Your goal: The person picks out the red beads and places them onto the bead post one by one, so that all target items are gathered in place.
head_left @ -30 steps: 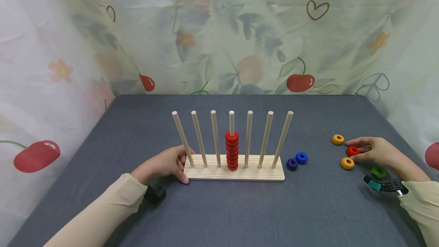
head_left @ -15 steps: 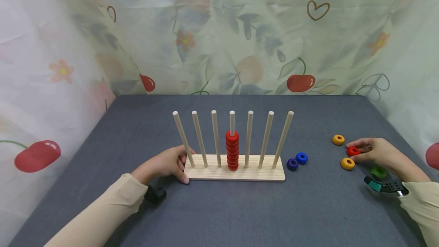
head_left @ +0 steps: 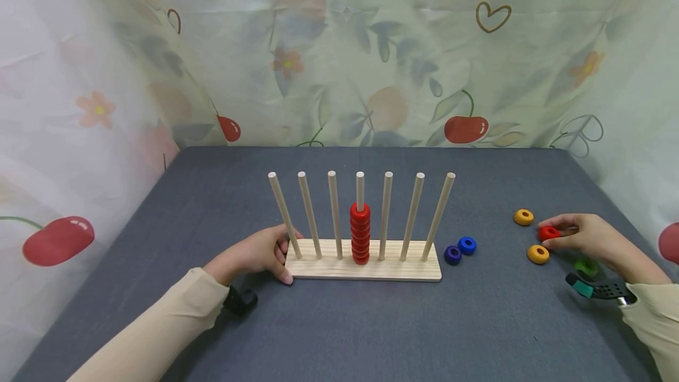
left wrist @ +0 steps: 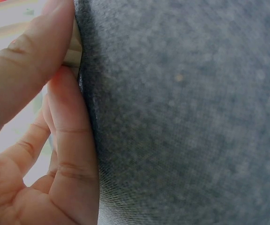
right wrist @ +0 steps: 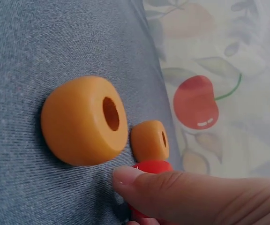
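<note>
A wooden base (head_left: 318, 269) carries a row of several upright pegs (head_left: 335, 217); the middle peg holds a stack of red beads (head_left: 360, 234). At the base's left end my left hand (head_left: 254, 255) grips the wood, thumb at the front corner; the left wrist view shows thumb (left wrist: 27, 61) and index finger pinching its edge. Far to the right, my right hand (head_left: 596, 240) pinches a loose red bead (head_left: 549, 233) between thumb and fingers. In the right wrist view the thumb (right wrist: 172, 192) partly covers that red bead. Two yellow beads (head_left: 538, 254) lie beside it.
A dark blue bead (head_left: 452, 254) and a blue bead (head_left: 467, 245) lie just right of the base. One green bead (head_left: 586, 266) sits under the right wrist, partly hidden. Patterned cloth (head_left: 345, 75) hangs along the grey table's (head_left: 339, 335) back and sides.
My right hand has shifted very slightly to the right with the red bead. My left hand stays at the base's left end, and the other beads look unmoved.
</note>
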`<state>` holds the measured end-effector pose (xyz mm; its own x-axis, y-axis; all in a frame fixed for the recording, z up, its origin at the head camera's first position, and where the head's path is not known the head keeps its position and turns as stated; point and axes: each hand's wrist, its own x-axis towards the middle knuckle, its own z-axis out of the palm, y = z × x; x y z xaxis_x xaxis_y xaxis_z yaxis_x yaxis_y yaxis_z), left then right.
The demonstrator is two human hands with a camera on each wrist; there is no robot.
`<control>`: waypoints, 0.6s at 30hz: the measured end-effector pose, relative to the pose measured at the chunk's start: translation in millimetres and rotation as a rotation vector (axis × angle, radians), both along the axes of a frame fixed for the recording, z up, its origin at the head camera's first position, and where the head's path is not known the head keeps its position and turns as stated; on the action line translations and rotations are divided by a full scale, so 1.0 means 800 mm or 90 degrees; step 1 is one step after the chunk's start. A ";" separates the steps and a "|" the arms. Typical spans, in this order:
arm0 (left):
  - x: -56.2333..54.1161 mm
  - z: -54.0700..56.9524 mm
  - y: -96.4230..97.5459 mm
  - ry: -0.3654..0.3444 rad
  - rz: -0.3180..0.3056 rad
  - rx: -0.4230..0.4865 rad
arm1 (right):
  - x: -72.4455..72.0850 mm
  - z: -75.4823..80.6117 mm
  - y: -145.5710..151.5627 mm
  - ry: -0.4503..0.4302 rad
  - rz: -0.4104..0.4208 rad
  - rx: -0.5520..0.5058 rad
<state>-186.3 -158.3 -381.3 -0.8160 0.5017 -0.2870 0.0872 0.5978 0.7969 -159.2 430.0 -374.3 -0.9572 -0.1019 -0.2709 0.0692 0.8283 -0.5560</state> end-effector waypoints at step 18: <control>-0.001 0.000 0.000 -0.007 0.011 -0.002 | 0.005 0.015 -0.010 0.051 -0.052 0.018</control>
